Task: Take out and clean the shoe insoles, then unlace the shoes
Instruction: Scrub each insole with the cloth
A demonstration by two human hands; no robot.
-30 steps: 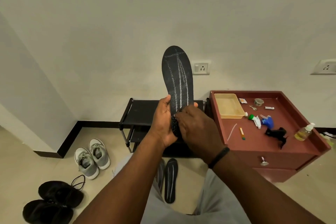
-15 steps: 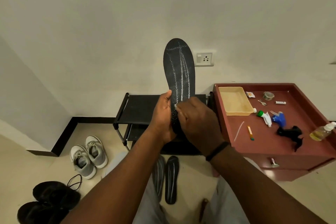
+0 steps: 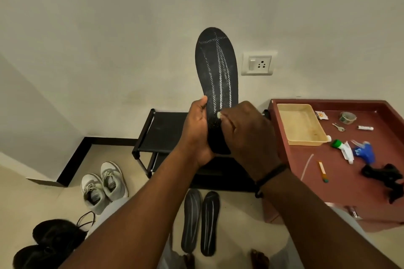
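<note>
A black insole (image 3: 216, 67) with pale stitch lines stands upright in front of the wall. My left hand (image 3: 196, 129) grips its lower left edge, thumb up along the side. My right hand (image 3: 247, 131) covers the lower right part, fingers curled, pinching a small white bit (image 3: 219, 114) against the insole's face. Two more black insoles (image 3: 201, 223) lie side by side on the floor between my legs. A pair of grey-white laced shoes (image 3: 103, 183) sits on the floor at left. A pair of black shoes (image 3: 50, 244) with a loose lace lies at the bottom left.
A black shoe rack (image 3: 161, 133) stands against the wall behind my hands. At right is a maroon cabinet (image 3: 282, 137) holding a beige tray (image 3: 299, 124), a spray head, tape, keys and small items. A wall socket (image 3: 258, 64) is beside the insole.
The view has tilted down and shifted a little. My right hand has slid slightly up the insole's face. My left hand keeps the same grip.
</note>
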